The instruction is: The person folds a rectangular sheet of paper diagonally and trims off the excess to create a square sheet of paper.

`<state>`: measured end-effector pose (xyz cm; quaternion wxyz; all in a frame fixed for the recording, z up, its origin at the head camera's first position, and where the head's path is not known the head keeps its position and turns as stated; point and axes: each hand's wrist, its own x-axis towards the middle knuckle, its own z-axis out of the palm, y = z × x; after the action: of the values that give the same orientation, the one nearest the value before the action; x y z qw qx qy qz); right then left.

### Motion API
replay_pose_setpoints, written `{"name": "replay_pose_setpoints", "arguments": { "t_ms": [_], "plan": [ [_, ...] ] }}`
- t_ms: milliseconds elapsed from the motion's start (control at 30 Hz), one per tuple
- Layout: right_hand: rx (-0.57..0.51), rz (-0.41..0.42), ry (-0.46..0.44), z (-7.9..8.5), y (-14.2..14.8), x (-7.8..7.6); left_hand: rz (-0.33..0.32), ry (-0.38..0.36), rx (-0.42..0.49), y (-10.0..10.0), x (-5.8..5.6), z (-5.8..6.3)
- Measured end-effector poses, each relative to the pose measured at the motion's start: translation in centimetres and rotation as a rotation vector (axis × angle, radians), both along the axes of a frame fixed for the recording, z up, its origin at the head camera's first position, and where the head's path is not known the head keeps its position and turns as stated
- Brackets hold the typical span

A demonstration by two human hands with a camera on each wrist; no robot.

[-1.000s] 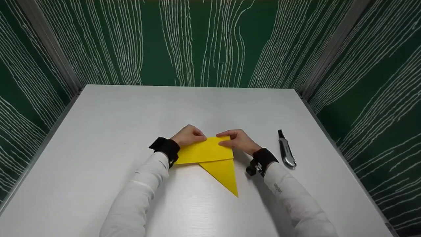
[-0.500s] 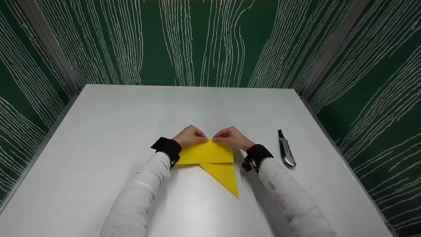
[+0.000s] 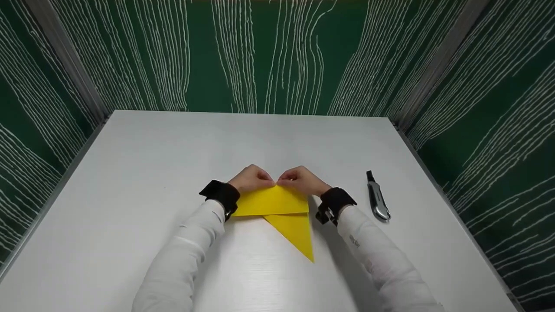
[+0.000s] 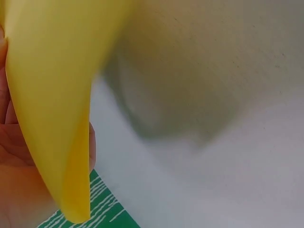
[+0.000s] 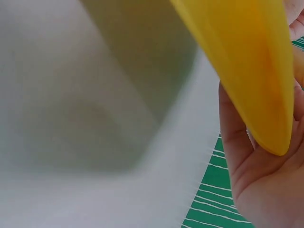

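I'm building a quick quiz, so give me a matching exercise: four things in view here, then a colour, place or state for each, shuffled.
1. paper
2. utility knife
3. wrist straps
4. back wall

A. black
B. green with white lines
C. lying untouched at the right
D. yellow, folded

Pairs: 1-D, 2-C, 3-A, 4-B
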<state>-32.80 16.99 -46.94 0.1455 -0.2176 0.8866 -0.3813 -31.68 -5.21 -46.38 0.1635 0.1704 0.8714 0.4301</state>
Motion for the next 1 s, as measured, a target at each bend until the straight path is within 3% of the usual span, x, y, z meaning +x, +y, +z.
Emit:
{"name": "replay_pose_setpoints", "arguments": {
  "t_ms": [433, 633, 1000],
  "plan": [
    [-0.016, -0.032, -0.054, -0.2, 0.5, -0.1, -0.014, -0.022, -0.024, -0.6, 0.3, 0.6],
    [-0.003, -0.058, -0.069, -0.5, 1.5, -0.2, 0.012, -0.050, -0.033, -1.6, 0.1, 0.3],
    [-0.026, -0.104, -0.087, -1.0, 2.2, -0.1, 0.002, -0.057, -0.031, -2.2, 0.2, -0.2]
  ]
}}
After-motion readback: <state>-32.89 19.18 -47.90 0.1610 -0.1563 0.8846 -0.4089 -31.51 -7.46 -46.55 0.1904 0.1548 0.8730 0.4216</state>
